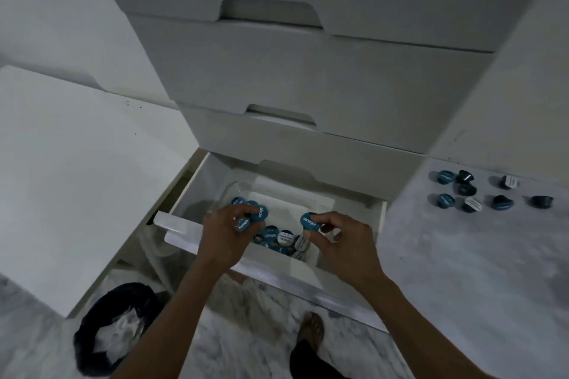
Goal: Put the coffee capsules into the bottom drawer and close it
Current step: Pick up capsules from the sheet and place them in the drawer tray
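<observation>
Bottom drawer [246, 266] pulled open, capsules [278, 238] piled inside. Left hand [229, 232] gripping several blue capsules [254, 215] above pile; right hand [337, 235] pinching one capsule [308, 221]. Nine spare capsules [471, 192] on right counter [462, 255]. Black-lined bin [114, 326] on floor, lower left.

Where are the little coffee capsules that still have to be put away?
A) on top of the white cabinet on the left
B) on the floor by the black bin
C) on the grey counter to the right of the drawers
C: a cluster of small round teal and dark coffee capsules sits on the grey counter right of the open white bottom drawer.
</observation>
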